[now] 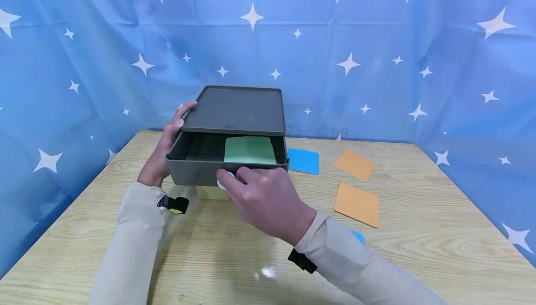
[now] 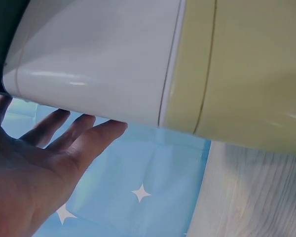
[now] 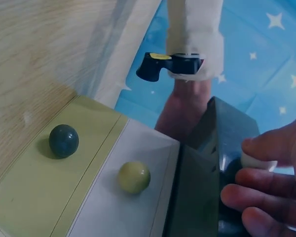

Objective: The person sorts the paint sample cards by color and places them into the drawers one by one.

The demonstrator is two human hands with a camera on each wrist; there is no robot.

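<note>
A small chest of stacked drawers has a dark grey top (image 1: pixel 238 109), a white middle drawer (image 3: pixel 143 153) with a yellow knob (image 3: pixel 134 177), and a yellow bottom drawer (image 3: pixel 84 160) with a dark knob (image 3: pixel 64 141). The grey top drawer (image 1: pixel 192 173) stands pulled out, and a green card (image 1: pixel 250 149) shows inside it. With thumb and fingers my right hand (image 1: pixel 270 198) pinches this drawer's white knob (image 3: pixel 256 162). My left hand (image 1: pixel 164 144) rests against the chest's left side, its fingers extended along the wall in the left wrist view.
Right of the chest, a blue card (image 1: pixel 304 161) and two orange cards (image 1: pixel 355 165) lie on the wooden table (image 1: pixel 418 249). Another blue card (image 1: pixel 357 236) is partly hidden by my right sleeve. A blue star-patterned curtain (image 1: pixel 377 30) surrounds the table's back and sides.
</note>
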